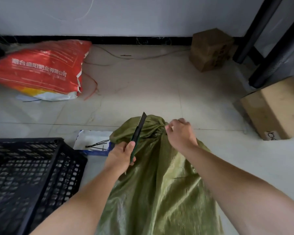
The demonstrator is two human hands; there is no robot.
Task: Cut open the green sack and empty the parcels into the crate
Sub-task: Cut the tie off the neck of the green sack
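On floor, just right of black crate (29, 140): green sack (159, 184), neck tied shut. Pinching gathered neck with right hand (180, 133), likely to tension tie (155, 134) for cutting. Gripping utility knife (139, 130) in left hand (120, 155), blade out, angled up and away from fingers.

The green sack (159, 184) runs off the bottom edge at 6 o'clock, and its weave hides whatever is inside. At its gathered neck the dark tie (155, 133) is too small to make out. My right hand (181, 133) curls its fingertips out of sight there, so I cannot tell what they grip. My left hand (121, 156) covers the lower handle of the knife (139, 128). The crate (24, 167) at 8 o'clock is cut by the left and bottom edges, the carton (275, 109) at 3 o'clock by the right.
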